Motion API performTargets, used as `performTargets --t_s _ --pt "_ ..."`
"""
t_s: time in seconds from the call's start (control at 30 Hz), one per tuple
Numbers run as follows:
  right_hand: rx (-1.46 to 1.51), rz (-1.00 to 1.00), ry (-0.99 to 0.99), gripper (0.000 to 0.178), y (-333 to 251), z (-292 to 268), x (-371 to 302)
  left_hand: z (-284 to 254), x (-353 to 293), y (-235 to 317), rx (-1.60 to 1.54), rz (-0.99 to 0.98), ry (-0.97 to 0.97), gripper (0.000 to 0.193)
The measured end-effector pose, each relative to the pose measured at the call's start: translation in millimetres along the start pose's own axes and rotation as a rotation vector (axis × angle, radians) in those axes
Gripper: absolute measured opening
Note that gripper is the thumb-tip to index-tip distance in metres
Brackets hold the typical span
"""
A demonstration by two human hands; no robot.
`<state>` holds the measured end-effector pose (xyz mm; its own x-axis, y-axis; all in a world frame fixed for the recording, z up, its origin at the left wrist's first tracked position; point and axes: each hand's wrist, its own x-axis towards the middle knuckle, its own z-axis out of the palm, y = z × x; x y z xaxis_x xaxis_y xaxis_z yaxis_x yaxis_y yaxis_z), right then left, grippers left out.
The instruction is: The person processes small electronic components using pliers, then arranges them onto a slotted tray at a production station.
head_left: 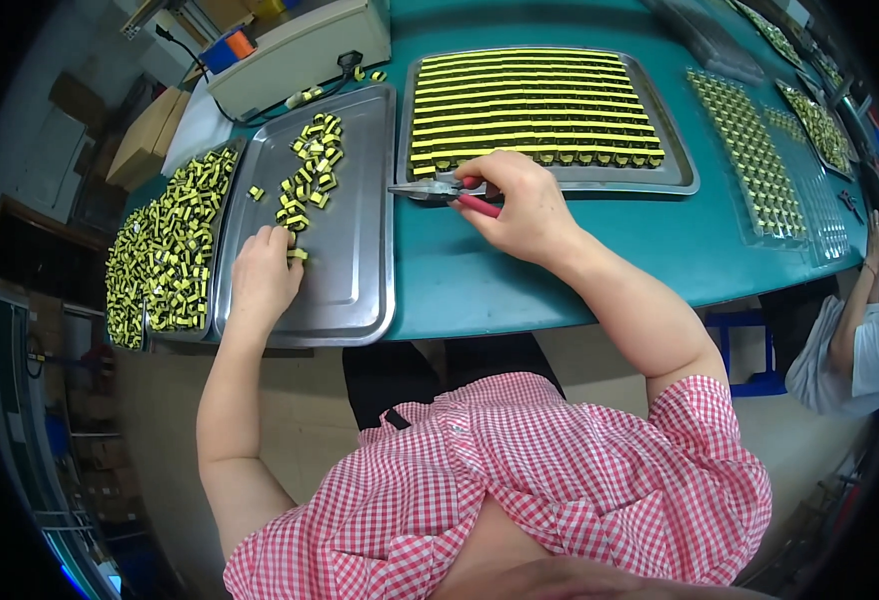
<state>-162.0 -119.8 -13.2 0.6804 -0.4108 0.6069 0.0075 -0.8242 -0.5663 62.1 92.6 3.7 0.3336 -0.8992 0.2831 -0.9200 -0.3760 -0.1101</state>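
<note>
In my right hand is a pair of needle-nose pliers with red handles. The closed fingers wrap the handles, and the jaws point left over the gap between two metal trays. My left hand is over the left metal tray, its fingertips pinching a small yellow-and-black block-shaped electronic part. Just beyond those fingers lies a loose pile of the same parts. Close-set rows of such parts fill most of the right metal tray, beyond the pliers.
At far left, a heaped tray of parts adjoins the left tray. A beige machine with a black cable stands behind. Clear plastic trays of parts lie on the green table at right. Another person's arm is at the right edge.
</note>
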Motion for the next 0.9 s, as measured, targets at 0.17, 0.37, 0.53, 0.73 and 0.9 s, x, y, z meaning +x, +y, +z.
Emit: performTargets --t_s 0.17,0.37,0.53,0.73,0.9 --pt "0.129 0.124 -0.045 0.029 -11 1 -2 -16 34 44 -0.548 0.0 0.044 0.019" --pt "0.53 0.468 -0.116 0.03 -7 -2 3 -18 73 106 -0.864 0.226 0.17 0.019" --pt "0.87 0.691 -0.165 0.025 -3 -7 5 -8 81 113 -1.02 0.282 0.15 0.027" --pt "1.339 0.799 -0.198 0.025 -8 -7 4 4 79 103 -1.377 0.114 -0.103 0.035" --pt "1.291 0.795 -0.179 0.028 -10 -5 6 13 76 101 -1.615 0.021 -0.189 0.029"
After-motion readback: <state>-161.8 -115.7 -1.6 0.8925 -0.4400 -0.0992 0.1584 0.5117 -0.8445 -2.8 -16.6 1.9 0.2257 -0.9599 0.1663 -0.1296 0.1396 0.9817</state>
